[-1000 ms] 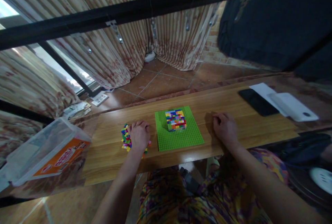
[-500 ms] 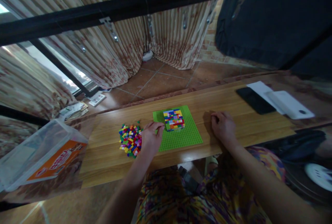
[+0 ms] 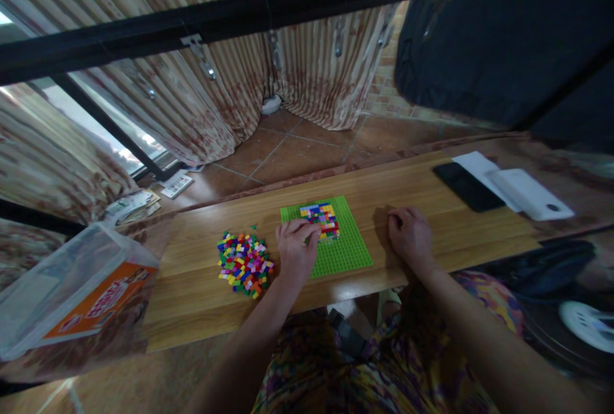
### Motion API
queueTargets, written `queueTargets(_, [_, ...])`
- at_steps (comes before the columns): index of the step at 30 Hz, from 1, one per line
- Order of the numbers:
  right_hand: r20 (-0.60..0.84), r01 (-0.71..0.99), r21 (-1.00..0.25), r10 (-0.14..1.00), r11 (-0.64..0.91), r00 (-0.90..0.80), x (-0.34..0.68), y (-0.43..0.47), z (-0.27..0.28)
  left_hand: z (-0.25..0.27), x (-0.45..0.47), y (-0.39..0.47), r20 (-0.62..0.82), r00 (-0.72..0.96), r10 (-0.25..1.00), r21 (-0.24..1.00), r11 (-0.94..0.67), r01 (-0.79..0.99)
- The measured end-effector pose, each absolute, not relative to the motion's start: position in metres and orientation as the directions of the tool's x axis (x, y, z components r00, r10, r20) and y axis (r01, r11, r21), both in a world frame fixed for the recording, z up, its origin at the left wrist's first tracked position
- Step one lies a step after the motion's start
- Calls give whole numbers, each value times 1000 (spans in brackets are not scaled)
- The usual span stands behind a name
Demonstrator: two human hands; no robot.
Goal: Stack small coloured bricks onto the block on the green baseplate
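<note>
A green studded baseplate (image 3: 343, 259) lies mid-table, carrying a square patch of multicoloured toy building bricks (image 3: 326, 214). My left hand (image 3: 297, 249) reaches over the plate's left side, thumb and fingers pinched at the patch's lower left part. It covers that corner, and whatever is between the fingertips is too small to make out. To the left of this hand lies a heap of loose toy bricks (image 3: 243, 263) in many colours. My right hand (image 3: 410, 235) rests on the wood to the right of the plate, its fingers curled in, with nothing visible in it.
The wooden table (image 3: 192, 299) holds a black phone-like slab (image 3: 467, 187) and a white device (image 3: 532, 193) at its right end. A clear plastic bin (image 3: 103, 292) with an orange label stands left. A dark metal bar (image 3: 230, 12) crosses beyond the table, before curtains (image 3: 215, 100).
My left hand has moved right, away from the loose heap and onto the lower left of the brick patch. More of the heap shows. My right hand stays in place.
</note>
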State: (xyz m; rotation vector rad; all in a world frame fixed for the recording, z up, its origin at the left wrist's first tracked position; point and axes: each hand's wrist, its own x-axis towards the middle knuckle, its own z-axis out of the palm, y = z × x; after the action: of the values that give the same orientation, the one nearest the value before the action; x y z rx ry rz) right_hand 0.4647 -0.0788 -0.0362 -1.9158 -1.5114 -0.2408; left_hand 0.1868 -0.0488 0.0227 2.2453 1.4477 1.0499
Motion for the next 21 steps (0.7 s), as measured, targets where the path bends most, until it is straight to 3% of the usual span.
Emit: queueTargets(21, [486,900,-418,808,-120,334,465,-79,-37,14,185,-53,524,227,821,486,-507,712])
